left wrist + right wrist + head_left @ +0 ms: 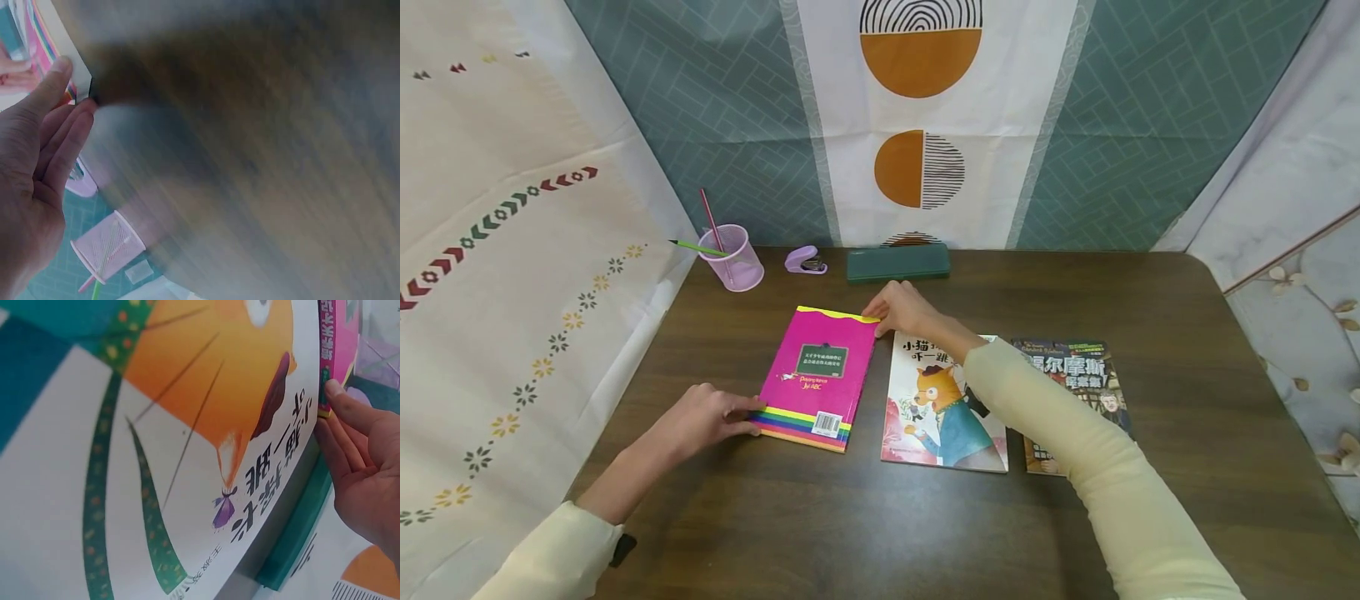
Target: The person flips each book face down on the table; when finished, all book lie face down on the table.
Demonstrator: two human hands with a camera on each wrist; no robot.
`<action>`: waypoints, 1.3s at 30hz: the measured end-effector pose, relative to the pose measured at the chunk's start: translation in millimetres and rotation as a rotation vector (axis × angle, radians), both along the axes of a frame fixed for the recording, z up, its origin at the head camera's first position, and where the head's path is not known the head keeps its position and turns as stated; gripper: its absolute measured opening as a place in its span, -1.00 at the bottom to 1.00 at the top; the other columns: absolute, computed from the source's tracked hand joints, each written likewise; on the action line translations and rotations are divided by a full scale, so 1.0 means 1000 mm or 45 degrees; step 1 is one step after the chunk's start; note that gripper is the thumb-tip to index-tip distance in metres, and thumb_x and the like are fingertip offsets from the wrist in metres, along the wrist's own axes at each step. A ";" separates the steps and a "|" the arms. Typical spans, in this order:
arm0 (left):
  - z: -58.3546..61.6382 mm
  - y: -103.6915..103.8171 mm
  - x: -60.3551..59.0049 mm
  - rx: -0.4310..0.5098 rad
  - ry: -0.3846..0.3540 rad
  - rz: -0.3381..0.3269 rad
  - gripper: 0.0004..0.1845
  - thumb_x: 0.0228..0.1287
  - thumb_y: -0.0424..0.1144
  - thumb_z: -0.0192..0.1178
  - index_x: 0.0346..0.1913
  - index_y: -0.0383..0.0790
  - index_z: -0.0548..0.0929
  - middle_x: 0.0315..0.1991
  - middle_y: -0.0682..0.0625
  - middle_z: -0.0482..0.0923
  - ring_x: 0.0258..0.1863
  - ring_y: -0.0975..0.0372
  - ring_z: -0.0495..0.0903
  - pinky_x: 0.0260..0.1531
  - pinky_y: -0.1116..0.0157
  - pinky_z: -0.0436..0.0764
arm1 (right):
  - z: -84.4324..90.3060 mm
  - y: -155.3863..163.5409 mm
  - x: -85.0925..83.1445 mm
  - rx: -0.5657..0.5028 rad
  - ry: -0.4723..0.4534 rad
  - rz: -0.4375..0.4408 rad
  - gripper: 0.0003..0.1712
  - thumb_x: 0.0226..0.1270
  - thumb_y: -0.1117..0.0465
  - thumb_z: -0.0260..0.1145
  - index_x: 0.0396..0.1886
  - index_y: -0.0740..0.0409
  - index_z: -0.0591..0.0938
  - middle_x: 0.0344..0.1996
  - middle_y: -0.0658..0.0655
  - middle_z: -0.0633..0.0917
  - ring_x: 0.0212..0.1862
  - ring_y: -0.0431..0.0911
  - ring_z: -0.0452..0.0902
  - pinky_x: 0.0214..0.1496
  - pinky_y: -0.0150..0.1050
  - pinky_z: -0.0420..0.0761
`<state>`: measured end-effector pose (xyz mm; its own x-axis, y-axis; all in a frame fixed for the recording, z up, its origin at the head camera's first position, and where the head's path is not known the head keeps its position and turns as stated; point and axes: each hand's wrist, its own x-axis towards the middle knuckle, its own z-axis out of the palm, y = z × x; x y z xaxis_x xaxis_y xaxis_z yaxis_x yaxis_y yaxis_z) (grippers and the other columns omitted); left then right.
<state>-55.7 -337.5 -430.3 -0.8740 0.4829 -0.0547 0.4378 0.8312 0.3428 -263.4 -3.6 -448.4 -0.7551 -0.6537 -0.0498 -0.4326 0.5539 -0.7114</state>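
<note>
A pink book (816, 375) with rainbow stripes lies flat on the brown table (925, 533). My left hand (752, 417) rests on the table with straight fingers touching the book's near left corner; in the left wrist view the thumb and fingertips of this hand (75, 87) meet the striped corner of the pink book (44, 50). My right hand (876, 312) touches the book's far right corner. In the right wrist view, that hand's straight fingers (334, 403) press against the edge of the pink book (334, 350). Right beside it lies a fox picture book (943, 408), also the fox book (187, 425).
A dark-covered book (1075, 375) lies right of the fox book, partly under my right sleeve. At the back stand a pink cup (733, 258) with pencils, a purple stapler (805, 261) and a green pencil case (897, 262). Cloth walls enclose the table.
</note>
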 end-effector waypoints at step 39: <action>0.007 0.006 -0.002 0.080 0.427 -0.011 -0.53 0.08 -0.09 0.68 0.04 -0.21 0.86 -0.08 -0.06 0.84 -0.13 0.06 0.85 -0.18 0.05 0.81 | 0.015 0.058 -0.007 -0.132 -0.085 0.023 -0.45 0.51 0.28 0.43 0.42 0.31 0.59 0.32 0.22 0.67 0.39 0.09 0.57 0.38 -0.05 0.59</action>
